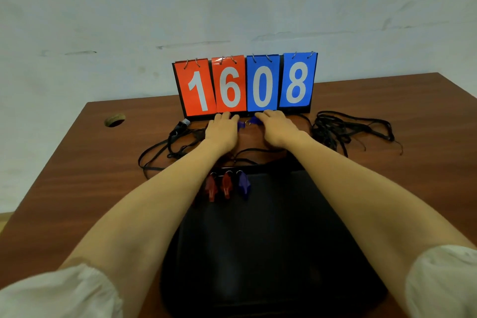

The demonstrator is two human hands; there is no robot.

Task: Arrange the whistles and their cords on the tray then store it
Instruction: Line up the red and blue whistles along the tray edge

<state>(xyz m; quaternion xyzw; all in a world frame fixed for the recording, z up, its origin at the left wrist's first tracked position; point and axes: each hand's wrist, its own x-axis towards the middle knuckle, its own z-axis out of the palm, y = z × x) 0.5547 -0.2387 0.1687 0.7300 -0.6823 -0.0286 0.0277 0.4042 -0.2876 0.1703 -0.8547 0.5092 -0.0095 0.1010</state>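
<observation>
Nearest the camera: dark tray [271, 253] flat on the worktop [77, 188], mostly bare. Along its far edge: three whistles side by side, two red whistles [219, 187] to the left and one purple whistle [243, 184] to the right, ring ends toward the far rim. Just beyond the tray rim: black cords [165, 152] looped loosely over the worktop, running under both forearms. Further out: left hand [222, 128] palm down, fingers extended toward a blue whistle [241, 125]; grip state not determinable, fingertips hidden by the hand itself. Right hand [277, 128] likewise palm down, fingertips at a second blue whistle [254, 119] with a small ring between the two whistles; closure on it not determinable. Left of the hands: a black whistle [182, 125] lying on the cords. Right of the hands: a separate tangled bundle of cord [353, 130], well apart from the tray. Farthest back: flip scoreboard [245, 85] reading 1608, standing just behind the hands. Probable faults from here: scoreboard knocked over by knuckles on lifting, owing to the tight clearance; neighbouring cords dragged along with a lifted whistle, owing to the tangle; whistles already placed on the tray displaced by trailing cord swept across the far rim.
</observation>
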